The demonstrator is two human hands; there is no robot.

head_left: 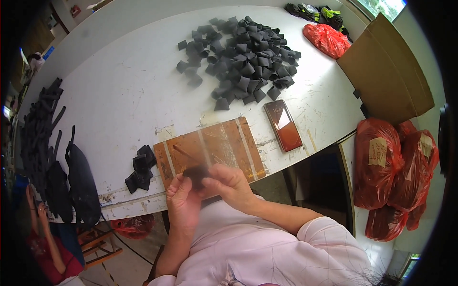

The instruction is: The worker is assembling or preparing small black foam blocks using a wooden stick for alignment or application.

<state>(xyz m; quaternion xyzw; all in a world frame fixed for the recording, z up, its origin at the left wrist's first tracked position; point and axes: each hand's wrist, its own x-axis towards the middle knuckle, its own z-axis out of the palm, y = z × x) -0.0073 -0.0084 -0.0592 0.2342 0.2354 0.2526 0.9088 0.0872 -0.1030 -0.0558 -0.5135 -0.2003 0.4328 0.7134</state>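
Note:
Between my two hands is a small black fabric piece [196, 177], held above the near edge of a brown board [217, 143]. My left hand [181, 198] pinches its left side, and my right hand [231, 186] grips its right side between thumb and fingers. On the board, beyond my hands, lies a thin brown stick-like tool [183, 153]. A few black fabric pieces [141, 167] lie in a small stack just left of the board. Farther off, a big heap of similar black folded pieces [253, 57] spreads over the white table [109, 95].
A phone [283, 126] lies right of the board. Red plastic bags [377, 167] and a cardboard sheet [386, 71] stand at the right. Another red bag [327, 40] sits at the back. Black strips [40, 124] and a black bag [82, 181] lie left, near another person's arms [50, 233].

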